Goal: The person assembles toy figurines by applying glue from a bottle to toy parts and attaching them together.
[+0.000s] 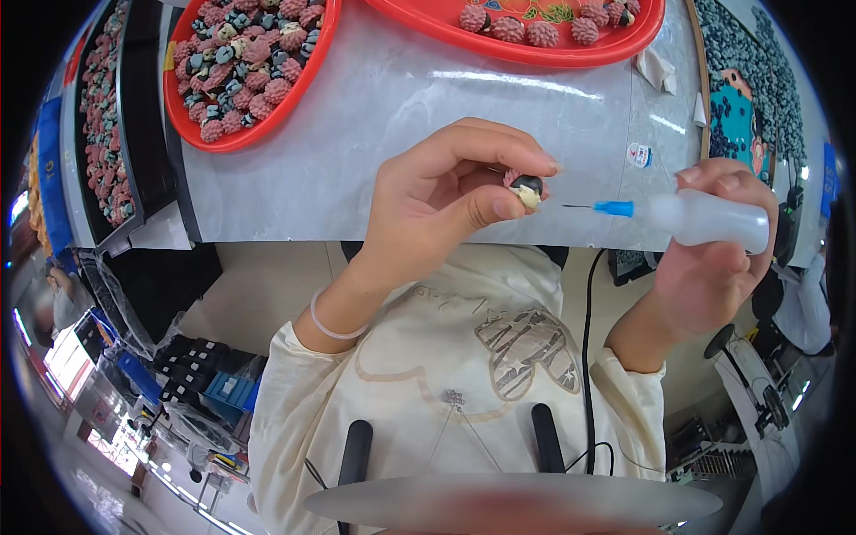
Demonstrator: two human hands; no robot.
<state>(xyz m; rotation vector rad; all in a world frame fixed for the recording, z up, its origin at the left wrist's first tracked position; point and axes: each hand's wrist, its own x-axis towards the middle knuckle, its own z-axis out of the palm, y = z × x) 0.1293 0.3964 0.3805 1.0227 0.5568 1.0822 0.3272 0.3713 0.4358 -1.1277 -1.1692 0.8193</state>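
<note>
My left hand (428, 183) pinches a small figurine (528, 190) between thumb and fingertips, over the front part of the table. The figurine has a black and cream part and a pink ridged part, which my fingers partly cover. In my right hand (713, 285) is a translucent white squeeze bottle (718, 221), tilted on its side. Its blue needle tip (615, 209) points left at the figurine, with a small gap between the thin needle and the piece.
A red tray (328, 45) at the left is heaped with similar pink and black figurines; another red tray (526, 55) at the far side holds several in a row. A black tray (150, 107) stands further left. A crumpled tissue (657, 69) and a black cable (588, 348) are at the right.
</note>
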